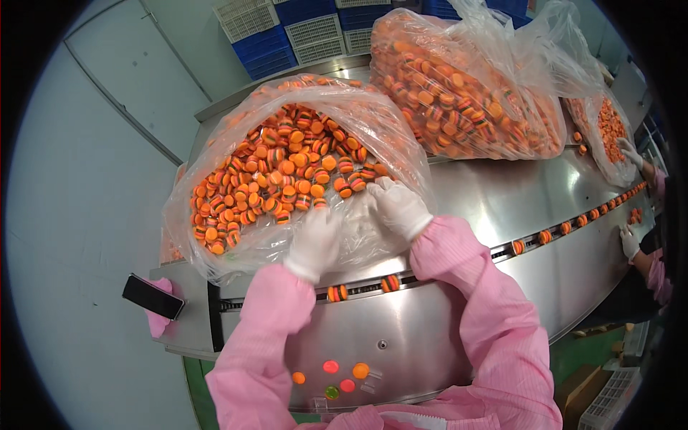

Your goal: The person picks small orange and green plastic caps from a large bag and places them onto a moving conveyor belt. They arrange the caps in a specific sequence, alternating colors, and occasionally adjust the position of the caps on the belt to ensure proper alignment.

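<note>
A large clear plastic bag [358, 236] lies open on the metal table, heaped with small burger-shaped gummy candies [287, 168] in orange, red, yellow and green layers. Both my hands wear white gloves and reach in over the bag's near edge. My left hand [315, 242] has its fingers curled in, their tips against the candies at the heap's front; whatever they hold is hidden. To its right, my right hand [398, 208] is closed too, fingertips beside a few candies [350, 185] at the heap's right side. What lies within its grip does not show.
A narrow conveyor track [459, 265] crosses the table, carrying spaced candies. Loose coloured pieces [347, 385] lie near me. A phone [153, 296] rests at left on pink cloth. Another full bag [466, 100] stands behind. At far right, a co-worker's gloved hands [630, 242] show.
</note>
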`<state>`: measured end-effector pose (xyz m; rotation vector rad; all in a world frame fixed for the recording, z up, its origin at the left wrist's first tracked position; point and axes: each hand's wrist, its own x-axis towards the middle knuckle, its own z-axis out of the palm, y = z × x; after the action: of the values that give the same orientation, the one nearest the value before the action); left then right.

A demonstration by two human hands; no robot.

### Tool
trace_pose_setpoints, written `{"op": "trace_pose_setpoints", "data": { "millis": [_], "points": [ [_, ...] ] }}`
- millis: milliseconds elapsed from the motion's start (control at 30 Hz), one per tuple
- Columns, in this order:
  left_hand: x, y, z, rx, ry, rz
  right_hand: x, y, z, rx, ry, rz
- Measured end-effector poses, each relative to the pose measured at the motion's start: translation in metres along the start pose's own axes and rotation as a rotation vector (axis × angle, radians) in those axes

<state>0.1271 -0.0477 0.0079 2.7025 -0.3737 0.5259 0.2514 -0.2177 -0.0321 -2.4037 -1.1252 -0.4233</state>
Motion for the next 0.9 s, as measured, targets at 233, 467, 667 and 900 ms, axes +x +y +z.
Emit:
{"op": "trace_pose_setpoints", "data": {
  "millis": [233, 467, 667, 900],
  "points": [
    [0.065, -0.064, 0.051, 0.242, -0.022, -0.158, 0.021, -0.002, 0.029, 0.053, 0.117, 0.353],
    [0.063, -0.062, 0.068, 0.189, -0.041, -0.239, 0.012, 0.012, 0.030, -0.143, -0.252, 0.263],
    [0.058, -0.072, 0.080, 0.285, 0.055, -0.104, -0.003, -0.019, -0.025, 0.461, 0.333, 0.166],
    [0.056, -0.063, 0.070, 0.456, -0.122, -0.032, -0.068, -0.049, -0.062, 1.428, -0.435, 0.773]
  ]
}}
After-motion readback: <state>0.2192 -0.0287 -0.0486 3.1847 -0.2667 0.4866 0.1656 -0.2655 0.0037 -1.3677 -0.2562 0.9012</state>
